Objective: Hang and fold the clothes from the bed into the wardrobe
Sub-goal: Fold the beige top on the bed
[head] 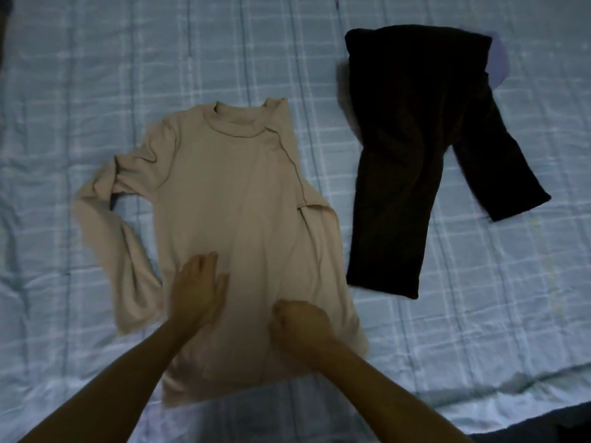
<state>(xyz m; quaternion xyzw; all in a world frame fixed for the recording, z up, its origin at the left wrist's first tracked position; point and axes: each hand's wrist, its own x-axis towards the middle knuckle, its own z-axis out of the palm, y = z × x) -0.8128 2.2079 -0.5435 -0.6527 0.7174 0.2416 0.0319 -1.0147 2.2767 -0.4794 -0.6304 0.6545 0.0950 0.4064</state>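
Across the middle of the bed [80,75], running from its neck [238,123] at 12 o'clock to its hem [230,391] at 6 o'clock, lay the beige long-sleeved top [243,203], mostly flat. At 2 o'clock from it, well apart from my hands, sat a dark garment [412,161], loosely doubled over. My left hand [200,290] rested flat on the lower body of the top, fingers straight and a little spread, pressing the cloth down. My right hand [300,322] sat near it at 4 o'clock, knuckles up and fingers curled under. Creases ran toward it, but the blur kept me from telling whether it pinched any cloth. I judged the top light, thin and limp, a stretchy knit that would slump and wrinkle if lifted by one point. The folded sleeve [319,238] at 3 o'clock was already laid over the body. The loose sleeve [105,219] at 9 o'clock looked the next part to take, near its cuff and shoulder. For lifting, I would have gripped both shoulders or the hem corners. No label, brand or writing could be read on either garment.
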